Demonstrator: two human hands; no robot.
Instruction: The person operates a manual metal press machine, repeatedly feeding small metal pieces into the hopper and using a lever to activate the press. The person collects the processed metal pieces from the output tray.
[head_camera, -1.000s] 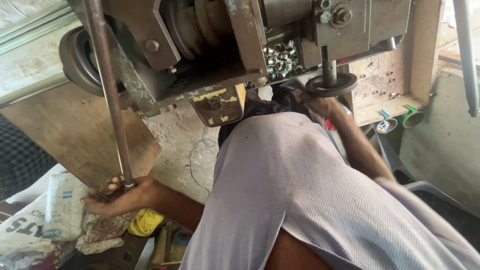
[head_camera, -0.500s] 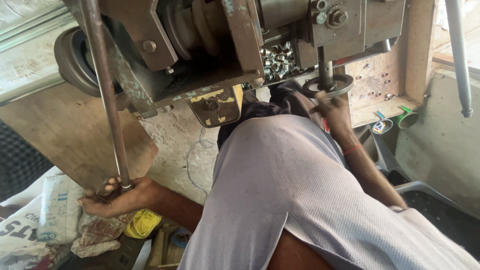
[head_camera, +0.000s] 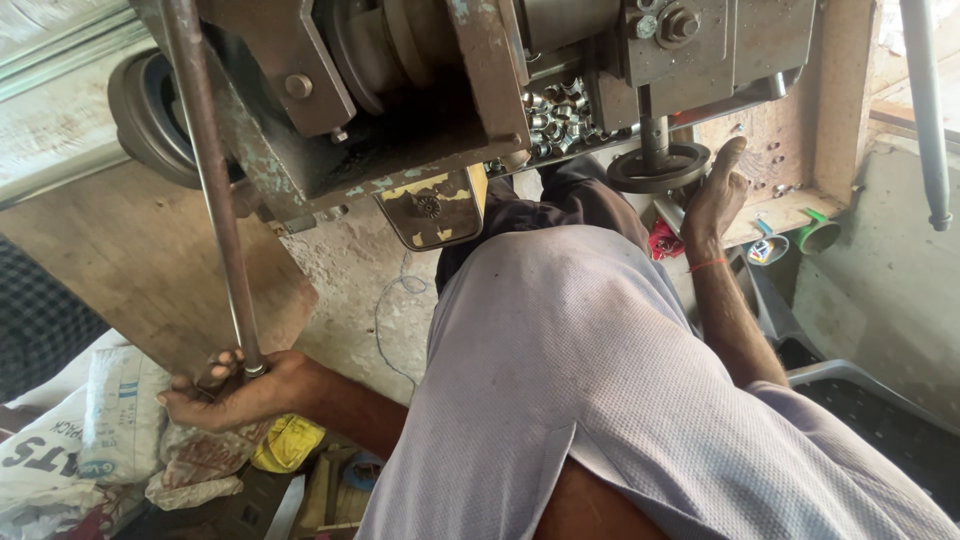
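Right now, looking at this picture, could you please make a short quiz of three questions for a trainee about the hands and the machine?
1. True or false: the left hand grips the lower end of the long metal rod.
2. Which thing does the right hand touch? A) the yellow cloth B) the small dark handwheel C) the printed sack
3. Fill in: the tray on the machine, just left of the handwheel's shaft, holds many small shiny metal ______.

Key: 1 true; 2 B; 3 parts (their exact kind is too small to tell).
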